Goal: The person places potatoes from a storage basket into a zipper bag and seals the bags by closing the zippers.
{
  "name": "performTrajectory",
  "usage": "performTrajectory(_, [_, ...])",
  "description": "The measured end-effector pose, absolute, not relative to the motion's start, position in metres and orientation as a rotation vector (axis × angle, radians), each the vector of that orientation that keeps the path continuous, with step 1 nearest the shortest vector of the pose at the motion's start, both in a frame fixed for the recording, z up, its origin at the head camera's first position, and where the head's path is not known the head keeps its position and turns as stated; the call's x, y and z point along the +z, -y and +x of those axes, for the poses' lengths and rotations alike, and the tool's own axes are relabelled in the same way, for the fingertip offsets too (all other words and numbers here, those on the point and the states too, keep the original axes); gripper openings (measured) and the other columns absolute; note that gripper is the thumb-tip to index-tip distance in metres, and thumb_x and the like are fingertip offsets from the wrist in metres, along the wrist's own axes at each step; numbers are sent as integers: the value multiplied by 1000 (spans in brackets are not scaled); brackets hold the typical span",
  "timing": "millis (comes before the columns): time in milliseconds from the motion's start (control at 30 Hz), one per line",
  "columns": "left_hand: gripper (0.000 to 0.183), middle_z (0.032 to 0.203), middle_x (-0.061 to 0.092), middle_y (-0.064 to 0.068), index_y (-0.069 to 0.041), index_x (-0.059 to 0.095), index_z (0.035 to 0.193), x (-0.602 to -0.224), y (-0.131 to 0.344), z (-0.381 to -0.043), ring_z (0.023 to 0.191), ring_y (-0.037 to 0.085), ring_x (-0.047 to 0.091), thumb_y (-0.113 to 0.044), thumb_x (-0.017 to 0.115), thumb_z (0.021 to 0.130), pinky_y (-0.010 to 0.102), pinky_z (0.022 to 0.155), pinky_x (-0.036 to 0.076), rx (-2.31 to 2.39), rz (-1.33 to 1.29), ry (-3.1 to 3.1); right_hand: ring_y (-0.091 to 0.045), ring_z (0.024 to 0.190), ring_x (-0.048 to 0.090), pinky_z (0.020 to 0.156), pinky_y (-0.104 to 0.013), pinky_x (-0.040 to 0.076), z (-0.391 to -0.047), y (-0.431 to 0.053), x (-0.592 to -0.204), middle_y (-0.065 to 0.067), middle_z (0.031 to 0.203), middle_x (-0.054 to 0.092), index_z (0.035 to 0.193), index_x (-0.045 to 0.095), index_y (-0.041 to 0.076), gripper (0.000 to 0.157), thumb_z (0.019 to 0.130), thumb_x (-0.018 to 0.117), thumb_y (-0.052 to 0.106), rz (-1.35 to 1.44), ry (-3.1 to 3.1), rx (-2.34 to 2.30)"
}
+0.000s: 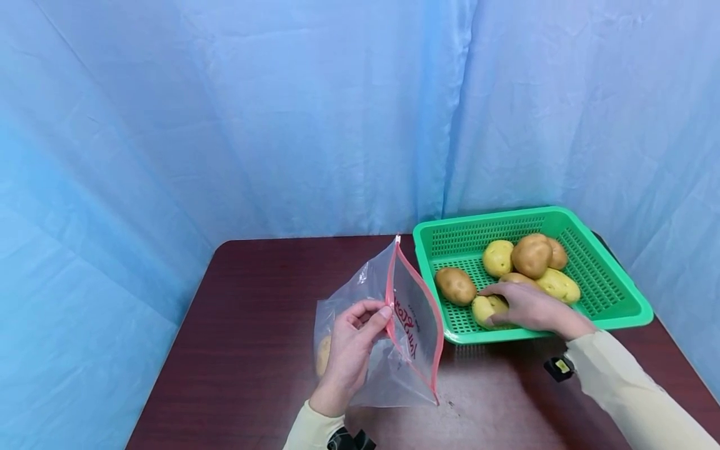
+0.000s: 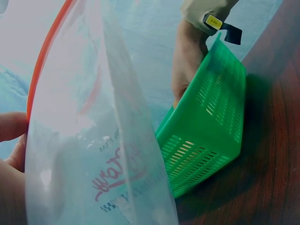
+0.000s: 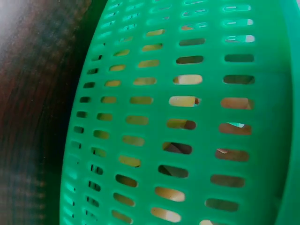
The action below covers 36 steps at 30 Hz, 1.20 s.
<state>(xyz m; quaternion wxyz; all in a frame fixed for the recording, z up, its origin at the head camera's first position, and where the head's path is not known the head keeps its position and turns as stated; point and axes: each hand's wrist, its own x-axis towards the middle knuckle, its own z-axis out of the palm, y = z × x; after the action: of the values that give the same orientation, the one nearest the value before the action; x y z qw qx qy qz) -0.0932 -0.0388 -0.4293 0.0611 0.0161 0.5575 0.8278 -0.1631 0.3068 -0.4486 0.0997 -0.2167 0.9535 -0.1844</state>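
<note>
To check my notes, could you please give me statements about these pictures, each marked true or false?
1. The left hand pinches the plastic bag. True.
2. The bag's mouth is sealed shut. False: it gapes open.
3. The right hand touches a yellow potato in the green basket. True.
4. In the head view, the basket is left of the bag. False: it is right.
5. A blue curtain hangs behind the basket. True.

Seen from here: brownish object in the bag, partly covered by the left hand; yellow potato, partly masked by the right hand; lettering, not fully legible; right sleeve, cropped at the head view's edge.
</note>
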Motion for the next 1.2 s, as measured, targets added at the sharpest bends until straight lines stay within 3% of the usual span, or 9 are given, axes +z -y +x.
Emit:
performTrajectory(133, [10,90,66,4,0,70,106,-429,38,-93,79,12,63,-6,69,98,27,75,59,2522,55,-1655,-31,113,64,94,-54,51,-158,-311,-449,-7,122,70,127,70,7,48,86,85,27,-645,-2855,-655])
performTrajectory(367, [12,90,66,4,2,70,107,-431,37,-94,79,13,62,-7,69,98,28,76,59,2519,60,-1659,-28,108,65,87,-51,52,-145,-310,-439,-12,128,68,135,65,6,56,91,81,36,-518,-2930,-835])
performTrajectory(567, [11,89,66,4,2,70,105,-432,35,-95,77,12,62,-6,69,98,28,74,59,2529,62,-1648,-39,110,66,86,-52,54,-131,-304,-423,-20,131,65,142,58,2,62,94,78,36,-408,-2996,-988])
performTrajectory(667, [12,88,66,4,3,70,106,-432,34,-96,77,12,62,-6,69,97,28,74,59,2527,60,-1652,-42,111,67,87,-36,58,-125,-300,-416,-22,131,64,143,56,1,62,94,79,32,-382,-3009,-1082])
performTrajectory(733, [12,88,66,4,3,69,106,-432,34,-96,76,12,62,-6,69,97,28,74,59,2525,59,-1656,-37,111,68,85,-21,55,-122,-297,-413,-21,133,64,143,56,2,62,93,79,30,-375,-3008,-1157])
performTrajectory(833, [13,88,66,4,4,69,106,-433,33,-96,76,12,63,-6,69,97,28,73,59,2526,58,-1655,-13,111,67,84,-6,48,-118,-292,-408,-19,138,61,144,57,4,61,93,80,26,-374,-2995,-1272])
performTrajectory(967, [11,88,66,4,2,69,105,-433,33,-96,75,12,63,-5,69,98,28,74,59,2529,54,-1649,15,106,57,83,-7,50,-111,-285,-402,-18,140,60,145,57,7,60,93,80,24,-337,-2980,-1388])
performTrajectory(1200, [6,87,66,3,-2,70,103,-434,33,-96,75,12,63,-5,68,98,27,73,59,2535,46,-1643,16,108,57,83,-9,51,-97,-269,-391,-15,137,61,147,57,13,59,94,79,24,-234,-2947,-1511])
